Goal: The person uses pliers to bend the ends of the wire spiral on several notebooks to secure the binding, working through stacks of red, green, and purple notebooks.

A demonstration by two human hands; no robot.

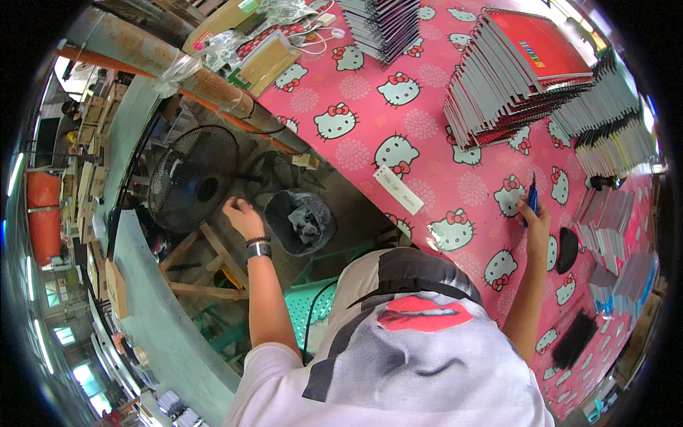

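Note:
My right hand (535, 217) is over the pink patterned table (455, 206), its fingers closed around a slim blue-handled tool with a dark pointed tip (532, 198). Whether it is a knife or pliers I cannot tell. Off the table's left edge is my left hand (242, 215), with a dark band and bracelet at its wrist. Its fingers are curled together, and what they hold, if anything, is hidden. Beside that hand, lower down, stands a dark bin (276, 231) with crumpled dark material inside. A white paper strip with writing (398, 191) lies on the table between my hands.
Red-covered spiral notebooks (544, 46) stand in a tall stack at the far right, with more notebook stacks (612, 142) beyond. Another stack (384, 28) is at the back. A black fan (196, 178) and a rusty post (213, 85) are at the left. A dark oval object (567, 250) lies right of my right hand.

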